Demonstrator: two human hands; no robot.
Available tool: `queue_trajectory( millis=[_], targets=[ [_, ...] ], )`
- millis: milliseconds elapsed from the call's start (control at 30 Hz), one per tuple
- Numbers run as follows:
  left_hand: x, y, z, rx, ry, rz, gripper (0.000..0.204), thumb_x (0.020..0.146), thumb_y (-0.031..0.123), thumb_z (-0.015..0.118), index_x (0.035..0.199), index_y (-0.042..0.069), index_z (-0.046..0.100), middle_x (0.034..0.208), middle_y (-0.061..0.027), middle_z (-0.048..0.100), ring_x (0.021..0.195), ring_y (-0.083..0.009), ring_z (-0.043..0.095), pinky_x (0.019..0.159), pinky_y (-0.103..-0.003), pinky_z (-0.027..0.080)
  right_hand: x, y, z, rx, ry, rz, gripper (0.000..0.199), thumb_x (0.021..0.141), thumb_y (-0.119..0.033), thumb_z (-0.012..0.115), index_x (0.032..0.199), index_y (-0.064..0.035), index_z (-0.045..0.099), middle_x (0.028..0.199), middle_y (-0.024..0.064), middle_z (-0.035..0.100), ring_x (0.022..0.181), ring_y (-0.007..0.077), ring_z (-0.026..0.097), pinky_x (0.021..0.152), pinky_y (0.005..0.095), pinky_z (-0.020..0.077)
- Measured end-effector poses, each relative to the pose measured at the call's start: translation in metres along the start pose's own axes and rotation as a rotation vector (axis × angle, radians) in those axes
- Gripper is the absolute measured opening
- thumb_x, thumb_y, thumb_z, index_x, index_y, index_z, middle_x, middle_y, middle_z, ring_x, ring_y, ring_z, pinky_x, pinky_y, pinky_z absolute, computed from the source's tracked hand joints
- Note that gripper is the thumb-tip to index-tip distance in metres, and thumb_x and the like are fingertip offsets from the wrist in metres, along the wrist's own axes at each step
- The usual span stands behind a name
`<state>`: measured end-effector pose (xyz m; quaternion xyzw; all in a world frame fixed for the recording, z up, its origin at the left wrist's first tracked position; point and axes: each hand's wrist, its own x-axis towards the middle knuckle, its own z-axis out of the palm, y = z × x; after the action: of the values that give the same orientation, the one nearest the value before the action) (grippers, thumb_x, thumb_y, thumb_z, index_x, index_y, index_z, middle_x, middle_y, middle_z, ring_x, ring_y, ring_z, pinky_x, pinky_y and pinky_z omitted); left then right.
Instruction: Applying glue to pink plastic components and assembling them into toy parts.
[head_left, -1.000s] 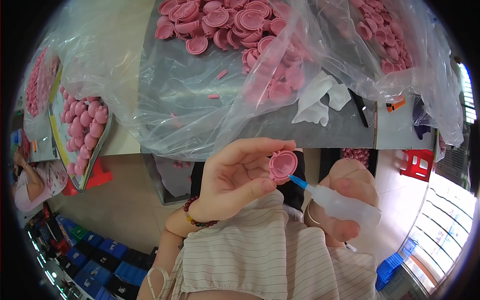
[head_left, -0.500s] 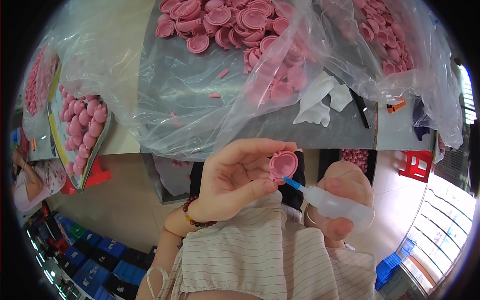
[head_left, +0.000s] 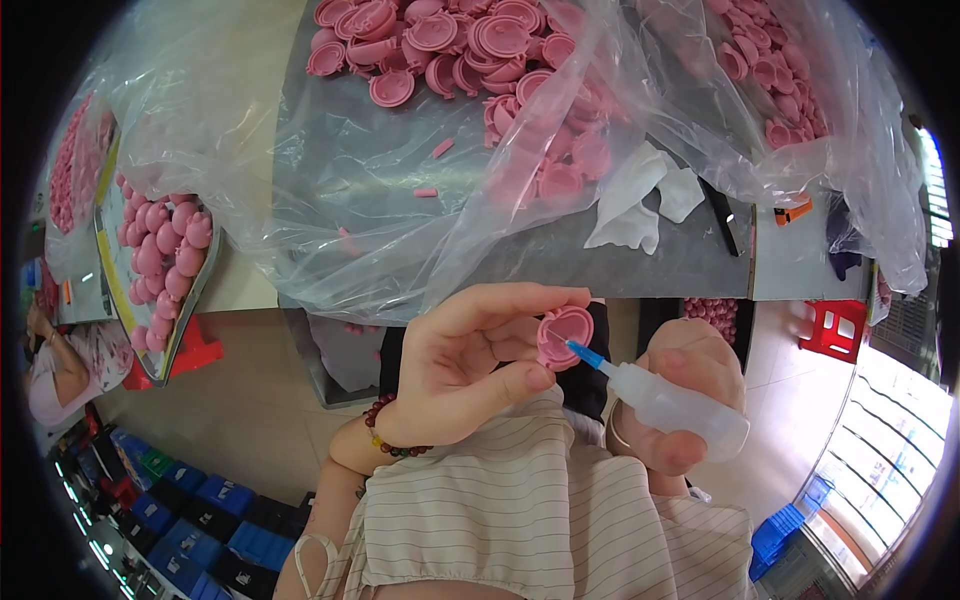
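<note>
Far left, a tray of pink domes (head_left: 160,260) under clear plastic sheeting (head_left: 330,190); heaps of pink caps (head_left: 440,40) on the grey table (head_left: 640,260). Centre, left hand (head_left: 470,365) pinching one pink cap (head_left: 565,337) between thumb and fingertips, open side facing up. Right hand (head_left: 690,395) wrapped tight around a clear squeeze bottle (head_left: 680,408). Blue nozzle (head_left: 585,353) now inside the cap's hollow, no longer outside its rim as a second ago: likely dispensing under way.
</note>
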<state>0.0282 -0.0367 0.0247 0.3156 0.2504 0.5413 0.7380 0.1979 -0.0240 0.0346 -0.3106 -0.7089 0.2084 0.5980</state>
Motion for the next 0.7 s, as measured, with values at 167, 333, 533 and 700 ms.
queue_trajectory(
  millis=[167,333,533,700],
  targets=[
    [0.0,-0.003,-0.003,0.019,-0.014,0.008,0.046,0.07,0.0,0.065,0.11,-0.004,0.042,0.114,-0.0265,0.045,0.097,-0.0208,0.054,0.082,-0.03,0.045,-0.014,0.009,0.007,0.017,0.269,-0.115,0.06,0.081,-0.053,0.04,0.089,0.0051,0.056,0.058,0.0036,0.041,0.045,0.0121,0.035,0.039,0.0233,0.0223],
    [-0.001,-0.003,-0.005,0.09,-0.055,0.057,0.044,0.071,-0.003,0.062,0.11,-0.005,0.042,0.114,-0.0264,0.045,0.098,-0.023,0.053,0.081,-0.032,0.046,-0.007,0.003,0.003,0.021,0.131,0.015,0.061,0.081,-0.053,0.039,0.091,0.0044,0.056,0.06,0.0041,0.041,0.05,0.0129,0.037,0.041,0.0235,0.0248],
    [-0.002,-0.003,-0.006,0.405,-0.079,0.208,0.043,0.071,-0.006,0.06,0.11,-0.005,0.042,0.115,-0.0263,0.043,0.101,-0.0241,0.051,0.083,-0.031,0.045,-0.01,0.004,0.003,0.02,0.115,0.004,0.062,0.081,-0.054,0.038,0.091,0.0046,0.055,0.061,0.0043,0.04,0.05,0.013,0.036,0.041,0.0235,0.024],
    [-0.002,-0.004,-0.005,0.416,-0.058,0.227,0.04,0.073,-0.009,0.055,0.111,-0.006,0.043,0.115,-0.0238,0.045,0.101,-0.024,0.052,0.084,-0.031,0.044,-0.004,0.006,0.003,0.136,0.182,-0.044,0.057,0.081,-0.051,0.04,0.097,0.0028,0.052,0.062,0.0042,0.039,0.053,0.0129,0.035,0.042,0.0252,0.0235]
  ],
)
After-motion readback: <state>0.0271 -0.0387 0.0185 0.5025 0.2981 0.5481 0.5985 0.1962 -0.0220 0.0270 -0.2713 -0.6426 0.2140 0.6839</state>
